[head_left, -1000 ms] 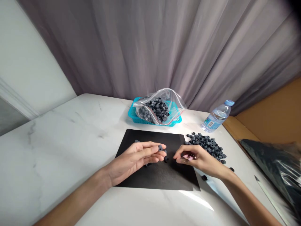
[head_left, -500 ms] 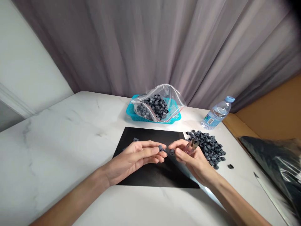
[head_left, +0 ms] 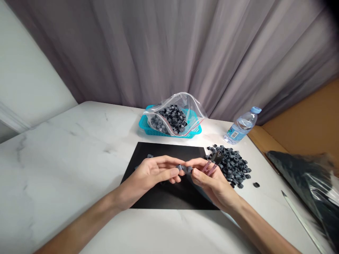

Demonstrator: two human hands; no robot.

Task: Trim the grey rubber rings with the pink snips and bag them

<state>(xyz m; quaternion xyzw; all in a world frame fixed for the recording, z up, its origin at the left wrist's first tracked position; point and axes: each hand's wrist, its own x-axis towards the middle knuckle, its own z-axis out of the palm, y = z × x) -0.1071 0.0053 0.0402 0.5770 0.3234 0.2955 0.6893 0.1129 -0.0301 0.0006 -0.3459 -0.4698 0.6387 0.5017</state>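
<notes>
Over a black mat point(head_left: 164, 195) on the white marble table point(head_left: 66, 158), my left hand point(head_left: 152, 173) pinches a small grey ring point(head_left: 181, 167) at its fingertips. My right hand point(head_left: 209, 180) meets it from the right, pinching another grey ring point(head_left: 189, 170) against the first. A pink-handled tool point(head_left: 209, 167) lies tucked under the right hand's fingers. A loose pile of grey rings point(head_left: 230, 164) lies just right of the mat, close behind my right hand.
A clear zip bag of grey rings point(head_left: 172, 118) rests in a turquoise basket point(head_left: 144, 128) behind the mat. A water bottle point(head_left: 239, 126) lies at the back right. A cardboard box point(head_left: 304, 123) and a dark plastic bag point(head_left: 304, 176) fill the right side. One stray ring point(head_left: 255, 184) lies near the pile.
My right hand lifted off the mat with a ring and moved left until its fingertips met my left hand's. The view shifted slightly.
</notes>
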